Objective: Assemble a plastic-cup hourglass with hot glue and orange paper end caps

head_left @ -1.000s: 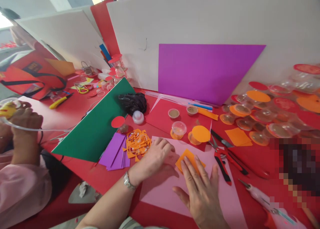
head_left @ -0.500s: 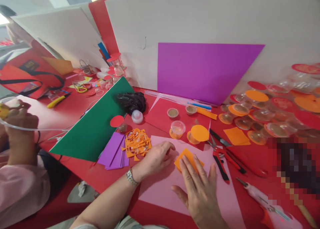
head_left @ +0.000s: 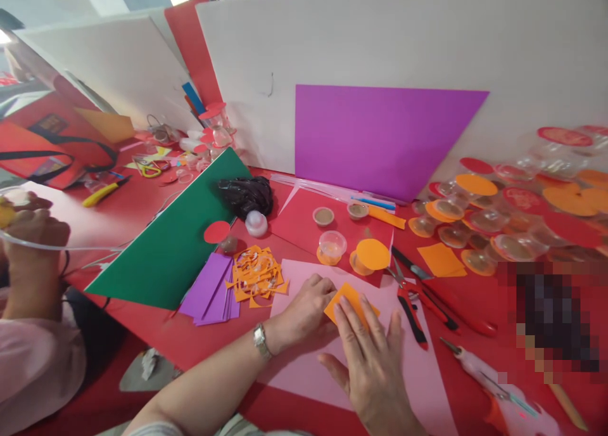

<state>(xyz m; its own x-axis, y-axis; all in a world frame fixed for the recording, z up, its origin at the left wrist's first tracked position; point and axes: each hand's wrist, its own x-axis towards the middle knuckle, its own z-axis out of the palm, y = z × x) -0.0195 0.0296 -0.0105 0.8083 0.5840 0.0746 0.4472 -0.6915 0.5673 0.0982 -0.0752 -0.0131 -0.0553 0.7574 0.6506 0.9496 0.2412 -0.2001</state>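
Note:
An orange paper square lies over a pink sheet. Flat on its near part rests my right hand, fingers spread and thumb out to the left. My left hand has its fingers curled closed at the square's left corner, the fingertips partly hidden there. Beyond my hands stand a clear plastic cup on an orange disc and another cup topped with an orange disc. To the left are orange paper scraps and purple paper strips.
Red-handled pliers, a utility knife and a glue gun lie to the right. Many disc-topped plastic cups crowd the back right. A green board divides off the left, where another person's hand shows.
My left hand has come in against the orange square's left corner, its fingers curling closer. My right hand stays flat on the square. The view has shifted slightly.

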